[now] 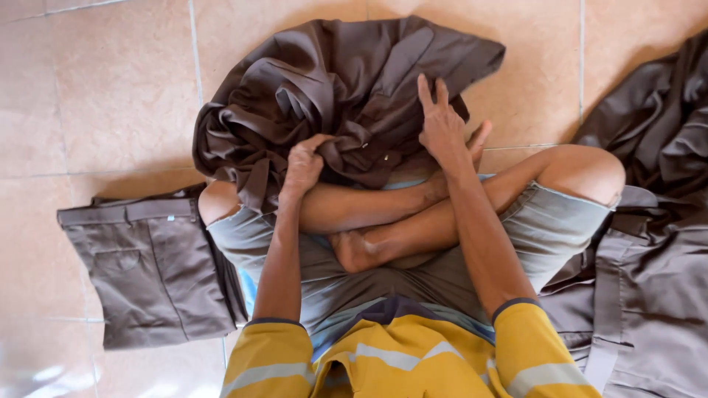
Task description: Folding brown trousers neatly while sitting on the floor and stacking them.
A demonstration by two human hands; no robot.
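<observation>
A crumpled dark brown garment (pixel 332 88) lies bunched on the tiled floor (pixel 110 88), right against the person's crossed shins and partly over the knees. The cloth is smooth and a little shiny, heaped in deep folds with no edge or seam laid out flat.

The left hand (pixel 304 166) is closed around a gathered fold at the near edge of the heap, fingers curled into the fabric. The right hand (pixel 442 125) rests on the cloth farther right with its fingers spread and lifted, palm down, gripping nothing.

The person sits cross-legged in grey shorts (pixel 546 221) and a yellow striped shirt (pixel 398 361). On their left a pair of brown trousers (pixel 147 265) lies folded flat on the floor. On their right a loose pile of the same brown cloth (pixel 649 221) spreads out, touching the thigh.

To my eye the risk is in the slippery fabric: with only one hand really holding, a pull could drag the whole bundle instead of freeing one layer, and the folds could tangle tighter. The bundle also sits close to the loose pile on the right, so pieces might get mixed, and a stray sweep of an arm could rumple the folded trousers.
</observation>
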